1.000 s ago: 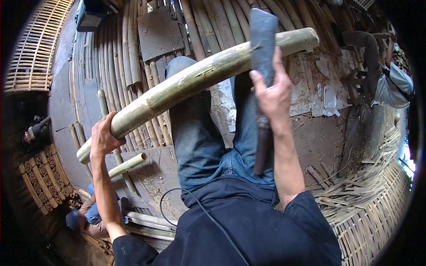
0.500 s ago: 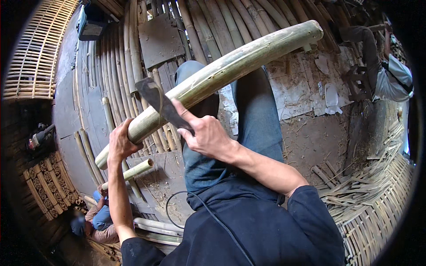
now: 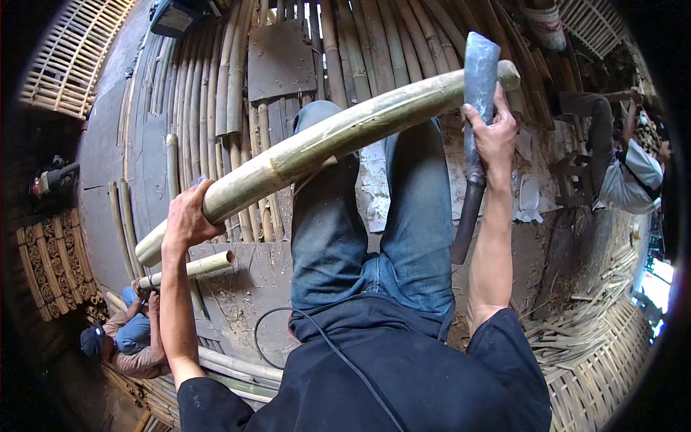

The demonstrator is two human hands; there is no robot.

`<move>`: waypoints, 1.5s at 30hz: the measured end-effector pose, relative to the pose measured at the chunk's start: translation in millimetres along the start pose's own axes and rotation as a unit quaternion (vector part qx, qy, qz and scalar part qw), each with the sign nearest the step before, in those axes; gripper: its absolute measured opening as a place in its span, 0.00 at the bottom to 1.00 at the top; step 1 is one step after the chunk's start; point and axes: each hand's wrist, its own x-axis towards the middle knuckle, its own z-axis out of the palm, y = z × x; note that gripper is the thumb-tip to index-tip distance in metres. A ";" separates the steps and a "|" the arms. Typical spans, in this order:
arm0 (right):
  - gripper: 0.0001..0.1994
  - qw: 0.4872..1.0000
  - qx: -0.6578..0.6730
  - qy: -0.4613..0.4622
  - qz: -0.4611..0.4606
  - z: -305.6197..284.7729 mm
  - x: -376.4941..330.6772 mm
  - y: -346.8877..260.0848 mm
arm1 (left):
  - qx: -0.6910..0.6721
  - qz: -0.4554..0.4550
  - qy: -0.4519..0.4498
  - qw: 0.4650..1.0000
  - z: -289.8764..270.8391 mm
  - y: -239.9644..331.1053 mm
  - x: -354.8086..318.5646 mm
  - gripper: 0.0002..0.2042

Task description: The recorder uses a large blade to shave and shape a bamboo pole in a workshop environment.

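Note:
A thick green bamboo pole (image 3: 309, 158) lies slantwise across my thighs, its far end up to the right. My left hand (image 3: 191, 216) is closed over the pole near its lower left end. At the upper right end my right hand (image 3: 493, 140) holds a machete (image 3: 481, 68) by its blade, thumb on one side and fingers on the other. The machete's blade points away from me, in front of the pole, and its dark handle hangs back toward me. Whether my right fingers also touch the pole is hidden.
Long bamboo poles (image 3: 345, 54) lie side by side ahead. Split strips (image 3: 576, 317) are heaped by a woven basket (image 3: 604, 360) at right. A person (image 3: 133, 331) handles a shorter bamboo length (image 3: 205, 265) at lower left; another person (image 3: 633, 173) sits at right.
My right hand has moved from the pole's middle to its upper right end, and the machete now points away from me. The pole has tilted flatter; my left hand still grips it.

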 end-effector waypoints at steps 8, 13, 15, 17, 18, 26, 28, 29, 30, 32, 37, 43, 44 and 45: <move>0.43 0.954 0.119 -0.246 -0.126 87.5 -154.6 -86.7 | -0.011 0.021 -0.070 0.997 -11.5 15.6 19.4 0.39; 0.43 0.899 0.105 -0.391 -0.165 106.6 -204.7 -116.3 | -0.081 0.012 -0.083 0.993 3.5 29.1 13.1 0.39; 0.43 0.915 0.107 -0.364 -0.139 99.0 -191.1 -108.0 | -0.091 0.016 -0.081 0.992 8.0 19.9 9.3 0.39; 0.43 0.947 0.092 -0.287 -0.115 82.5 -162.4 -91.5 | -0.054 0.014 -0.053 0.997 5.6 24.3 6.1 0.39; 0.43 0.962 0.079 -0.234 -0.113 73.4 -148.8 -81.6 | -0.095 0.012 -0.057 0.994 9.2 12.5 5.6 0.38; 0.42 0.998 -0.024 -0.030 -0.045 17.0 -57.8 -10.6 | 0.017 -0.054 0.115 0.992 3.4 -46.0 -50.3 0.48; 0.43 0.995 -0.006 -0.010 -0.096 19.4 -47.0 14.8 | 0.093 -0.052 0.186 0.977 8.1 -86.1 -81.4 0.43; 0.43 0.996 -0.006 -0.010 -0.092 17.3 -44.9 18.3 | 0.096 -0.055 0.187 0.976 6.1 -93.9 -89.2 0.43; 0.43 0.996 -0.007 -0.010 -0.087 14.7 -45.6 21.2 | 0.090 -0.065 0.177 0.978 2.9 -96.1 -94.6 0.40; 0.43 0.995 -0.005 0.003 -0.103 12.1 -45.7 25.3 | 0.086 -0.078 0.165 0.979 2.6 -98.9 -100.7 0.36; 0.42 0.996 0.035 -0.060 -0.061 13.6 -57.8 3.4 | 0.035 -0.018 0.177 0.983 -9.2 -80.5 -84.0 0.30; 0.46 0.971 0.056 -0.159 -0.172 61.6 -135.5 -58.5 | 0.034 -0.019 0.089 0.995 -45.2 -34.0 -39.6 0.32; 0.47 0.960 0.038 -0.220 -0.167 67.4 -152.1 -82.1 | 0.028 -0.028 0.053 0.998 -46.4 -31.2 -35.0 0.33; 0.46 0.952 0.044 -0.253 -0.164 77.6 -165.7 -98.5 | 0.023 -0.037 0.031 0.999 -45.3 -28.1 -30.2 0.33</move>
